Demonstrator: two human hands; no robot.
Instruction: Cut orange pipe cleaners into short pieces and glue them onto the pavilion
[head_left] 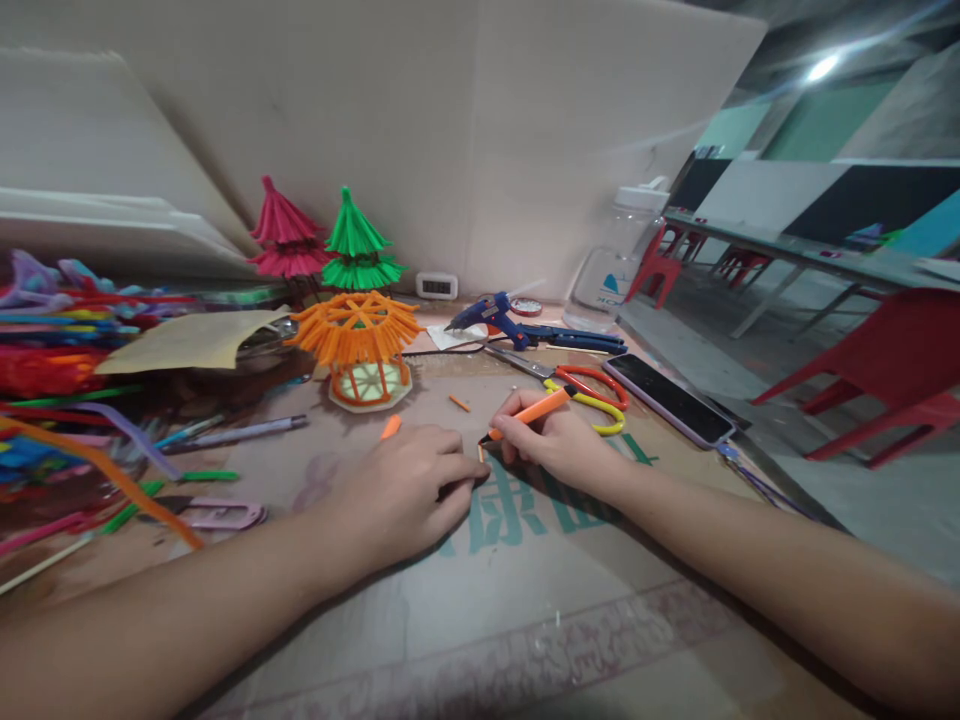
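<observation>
My right hand (555, 440) is closed around an orange craft knife (536, 410), its tip pointing down and left toward the cardboard. My left hand (405, 490) lies beside it, fingers pinched together on a small thin stick (481, 452) right at the knife's tip. Both hands rest on a cardboard sheet (525, 590) with green printed characters. An orange pipe-cleaner pavilion (360, 345) stands just beyond my hands. Short orange offcuts (390, 427) lie near it.
Pink (283, 235) and green (357, 245) pipe-cleaner roofs stand at the back. A blue glue gun (495, 315), scissors (589, 390) and a phone (667, 398) lie to the right. Piles of coloured pipe cleaners (52, 340), pens and a knife fill the left. Red chairs stand off the table's right edge.
</observation>
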